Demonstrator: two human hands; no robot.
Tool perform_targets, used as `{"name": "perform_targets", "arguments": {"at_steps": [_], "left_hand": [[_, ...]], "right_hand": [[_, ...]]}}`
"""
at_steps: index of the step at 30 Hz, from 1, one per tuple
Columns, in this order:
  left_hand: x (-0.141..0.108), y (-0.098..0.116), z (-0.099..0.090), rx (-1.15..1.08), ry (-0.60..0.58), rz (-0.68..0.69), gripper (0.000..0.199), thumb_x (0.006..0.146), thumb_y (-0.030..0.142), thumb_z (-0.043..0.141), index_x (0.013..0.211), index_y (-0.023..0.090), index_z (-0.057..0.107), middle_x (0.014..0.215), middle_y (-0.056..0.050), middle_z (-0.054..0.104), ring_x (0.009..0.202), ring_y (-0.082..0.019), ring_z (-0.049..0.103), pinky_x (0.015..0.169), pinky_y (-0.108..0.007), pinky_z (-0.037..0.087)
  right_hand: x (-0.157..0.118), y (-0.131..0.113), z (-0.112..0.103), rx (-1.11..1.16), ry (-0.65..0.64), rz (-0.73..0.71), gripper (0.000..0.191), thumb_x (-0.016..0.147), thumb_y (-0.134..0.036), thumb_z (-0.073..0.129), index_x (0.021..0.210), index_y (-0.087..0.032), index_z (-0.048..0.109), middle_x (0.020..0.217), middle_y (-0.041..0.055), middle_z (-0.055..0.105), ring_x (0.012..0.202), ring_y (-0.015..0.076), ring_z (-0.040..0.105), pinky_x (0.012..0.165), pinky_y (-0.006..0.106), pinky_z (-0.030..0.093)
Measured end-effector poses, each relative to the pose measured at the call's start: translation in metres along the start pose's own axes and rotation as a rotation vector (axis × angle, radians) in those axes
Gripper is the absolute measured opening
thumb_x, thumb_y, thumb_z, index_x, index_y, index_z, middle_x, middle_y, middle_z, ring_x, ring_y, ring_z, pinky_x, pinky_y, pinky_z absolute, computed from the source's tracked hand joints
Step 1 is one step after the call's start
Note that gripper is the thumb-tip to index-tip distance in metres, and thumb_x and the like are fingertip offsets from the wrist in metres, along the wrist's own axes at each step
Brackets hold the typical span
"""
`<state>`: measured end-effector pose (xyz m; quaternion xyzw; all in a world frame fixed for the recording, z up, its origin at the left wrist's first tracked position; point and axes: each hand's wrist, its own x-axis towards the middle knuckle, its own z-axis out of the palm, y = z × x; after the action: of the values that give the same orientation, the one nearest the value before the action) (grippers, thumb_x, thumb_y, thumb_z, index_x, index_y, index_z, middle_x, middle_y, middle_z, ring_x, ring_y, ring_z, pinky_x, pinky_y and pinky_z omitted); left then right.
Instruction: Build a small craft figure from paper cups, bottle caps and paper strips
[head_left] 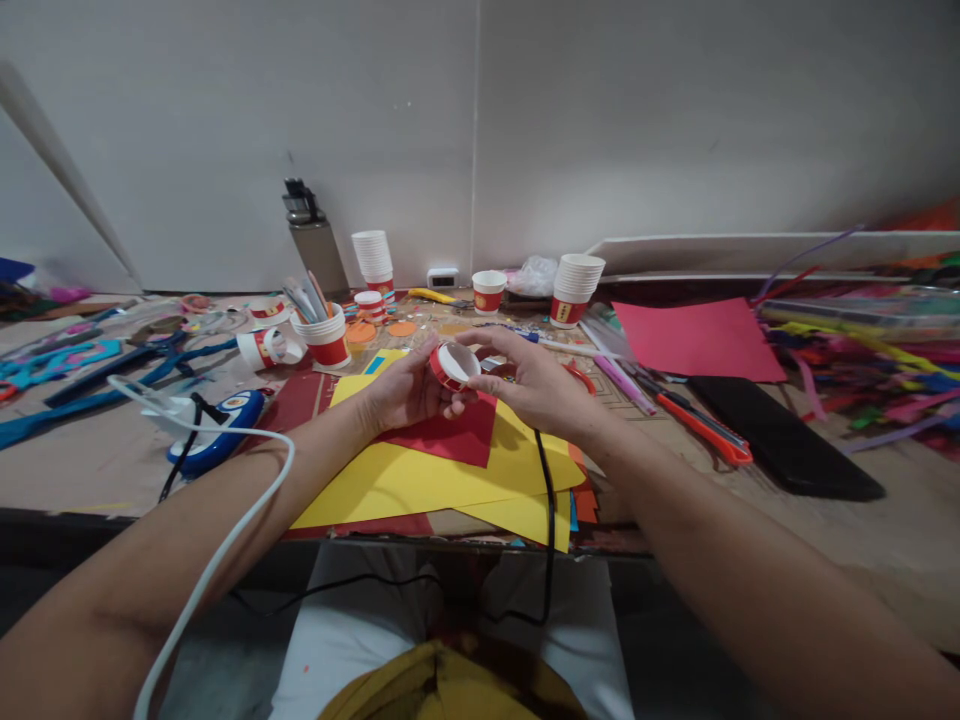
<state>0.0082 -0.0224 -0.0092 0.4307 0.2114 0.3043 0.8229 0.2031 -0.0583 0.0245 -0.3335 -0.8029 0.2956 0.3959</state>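
Between my two hands, above the table's middle, is a small red and white paper cup piece [454, 364], tilted so its white inside shows. My left hand [412, 390] holds it from the left with the fingers curled beneath. From the right, my right hand [529, 375] pinches its rim between thumb and fingers. Below them lies a red paper sheet [469, 437] on top of yellow paper sheets [405, 485]. Something partly hidden sits behind my right hand, with an orange-red loop showing at its side.
A paper cup of pens [326, 345] stands left, near a tipped cup [259, 348]. Cup stacks [373, 262] [576, 290] and a dark bottle [315, 240] line the back. Right are a red utility knife [705, 428], a black phone-like slab [787, 440] and colourful strips. Cables cross in front.
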Motion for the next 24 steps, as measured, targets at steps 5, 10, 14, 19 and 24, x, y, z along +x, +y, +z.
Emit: {"name": "perform_targets", "arguments": {"at_steps": [5, 10, 14, 19, 24], "left_hand": [[0.0006, -0.0008, -0.0022, 0.008, -0.009, -0.008, 0.061, 0.091, 0.061, 0.032, 0.097, 0.009, 0.064, 0.075, -0.012, 0.068, 0.060, -0.018, 0.066, 0.055, -0.026, 0.051], [0.0001, -0.0004, -0.0002, 0.004, -0.013, 0.006, 0.061, 0.091, 0.060, 0.034, 0.098, 0.008, 0.064, 0.074, -0.012, 0.068, 0.058, -0.018, 0.065, 0.054, -0.027, 0.051], [0.0003, -0.0003, 0.0023, 0.005, -0.007, 0.034, 0.058, 0.090, 0.061, 0.038, 0.097, 0.009, 0.064, 0.074, -0.011, 0.068, 0.059, -0.018, 0.065, 0.054, -0.026, 0.051], [0.0001, -0.0010, 0.0004, 0.022, -0.014, 0.053, 0.055, 0.085, 0.062, 0.049, 0.091, 0.010, 0.065, 0.074, -0.010, 0.069, 0.061, -0.018, 0.066, 0.055, -0.026, 0.051], [-0.0044, 0.0047, 0.0050, 0.171, -0.020, 0.249, 0.051, 0.076, 0.057, 0.066, 0.098, 0.011, 0.068, 0.082, -0.010, 0.070, 0.068, -0.017, 0.065, 0.061, -0.027, 0.053]], "right_hand": [[0.0000, 0.0022, 0.0002, -0.010, 0.010, -0.004, 0.039, 0.081, -0.016, 0.064, 0.118, -0.028, 0.060, 0.129, 0.0042, 0.058, 0.113, 0.0205, 0.058, 0.088, 0.039, 0.054], [-0.0004, 0.0037, 0.0005, -0.013, 0.019, -0.025, 0.040, 0.082, -0.015, 0.064, 0.119, -0.029, 0.059, 0.129, 0.0036, 0.058, 0.113, 0.0203, 0.058, 0.087, 0.039, 0.055], [-0.0004, 0.0042, 0.0012, -0.020, 0.032, -0.038, 0.039, 0.082, -0.015, 0.063, 0.119, -0.029, 0.059, 0.131, 0.0037, 0.057, 0.113, 0.0206, 0.058, 0.086, 0.040, 0.056], [-0.0005, 0.0046, 0.0004, -0.029, 0.015, -0.068, 0.040, 0.083, -0.016, 0.062, 0.120, -0.031, 0.059, 0.132, 0.0032, 0.056, 0.117, 0.0205, 0.057, 0.088, 0.040, 0.055], [-0.0020, -0.0040, -0.0029, -0.082, 0.019, -0.189, 0.053, 0.082, -0.020, 0.067, 0.130, -0.035, 0.052, 0.142, 0.0025, 0.050, 0.132, 0.0240, 0.044, 0.099, 0.047, 0.049]]}}
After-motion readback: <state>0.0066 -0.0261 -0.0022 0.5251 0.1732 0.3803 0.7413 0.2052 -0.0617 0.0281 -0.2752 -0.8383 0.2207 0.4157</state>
